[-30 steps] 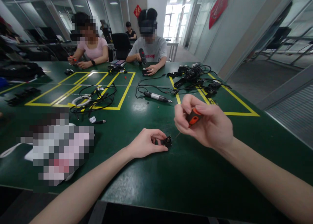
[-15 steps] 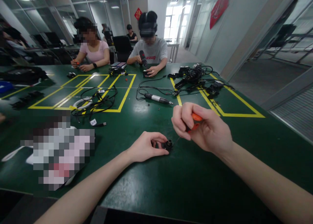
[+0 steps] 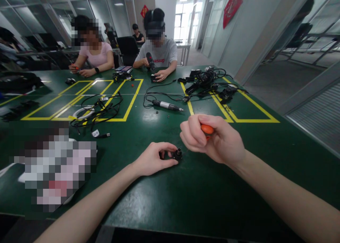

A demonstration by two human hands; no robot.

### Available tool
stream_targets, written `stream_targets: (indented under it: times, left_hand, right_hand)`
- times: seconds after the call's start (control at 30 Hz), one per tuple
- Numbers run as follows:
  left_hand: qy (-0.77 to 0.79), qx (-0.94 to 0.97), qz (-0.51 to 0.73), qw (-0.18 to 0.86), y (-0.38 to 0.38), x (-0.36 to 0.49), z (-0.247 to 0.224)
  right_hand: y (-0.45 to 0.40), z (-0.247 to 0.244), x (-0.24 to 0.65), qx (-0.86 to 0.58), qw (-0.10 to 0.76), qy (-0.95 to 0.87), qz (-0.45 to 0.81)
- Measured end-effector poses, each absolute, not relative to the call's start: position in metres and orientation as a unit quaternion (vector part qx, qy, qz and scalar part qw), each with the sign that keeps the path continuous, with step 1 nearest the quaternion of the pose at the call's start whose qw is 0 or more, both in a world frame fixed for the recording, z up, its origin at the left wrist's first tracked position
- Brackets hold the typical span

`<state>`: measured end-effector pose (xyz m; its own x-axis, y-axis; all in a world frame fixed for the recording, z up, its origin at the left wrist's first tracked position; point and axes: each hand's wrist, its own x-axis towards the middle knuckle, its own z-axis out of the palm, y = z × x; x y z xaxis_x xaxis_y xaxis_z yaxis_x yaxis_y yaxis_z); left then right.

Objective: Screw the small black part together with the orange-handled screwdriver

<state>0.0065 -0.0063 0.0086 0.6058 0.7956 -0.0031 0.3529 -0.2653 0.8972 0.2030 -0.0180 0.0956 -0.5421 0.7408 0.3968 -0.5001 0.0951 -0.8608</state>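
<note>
Near the middle of the green table (image 3: 148,207), a small black part (image 3: 177,154) with a round raised end rests on the surface. The thumb and fingers of my left hand (image 3: 156,158) grip it from the left side. My right hand (image 3: 212,138) is raised a little to the right of the part, its fingers wrapped round an orange-handled tool (image 3: 207,129). Only bits of the orange handle show between the fingers; the tool's tip cannot be made out.
Beyond my hands lies a black and silver pen-like tool (image 3: 167,105) with a cable. Tangled black cables (image 3: 204,82) lie at the back right, more cables (image 3: 106,110) at the left. Two people sit across the table. A blurred-out item (image 3: 58,172) is at the left.
The camera view has shifted slightly, so the whole scene sits a little further left. My right hand has turned a little, and the orange handle shows differently. My left hand keeps its grip.
</note>
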Motion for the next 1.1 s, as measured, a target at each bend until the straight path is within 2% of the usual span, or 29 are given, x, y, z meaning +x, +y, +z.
stream_targets:
  times: [0.2,0.53,0.7,0.9,1.1]
  left_hand:
    - [0.388,0.765,0.235,0.457,-0.0080,0.0064,0.0074]
    - [0.391,0.771,0.225,0.449,-0.0094,0.0068,0.0100]
    - [0.394,0.767,0.232,0.450,-0.0086,0.0067,0.0074]
    - [0.389,0.764,0.239,0.455,-0.0092,0.0065,0.0063]
    - [0.387,0.764,0.234,0.461,-0.0094,0.0069,0.0092]
  right_hand:
    - [-0.0213,0.0957,0.2024,-0.086,0.475,-0.545,0.685]
    - [-0.0193,0.0982,0.1989,-0.145,0.484,-0.568,0.650]
    - [-0.0212,0.0952,0.1993,-0.104,0.483,-0.549,0.674]
    - [-0.0201,0.0947,0.1997,-0.109,0.490,-0.581,0.641]
    - [-0.0217,0.0925,0.2012,-0.058,0.454,-0.566,0.685]
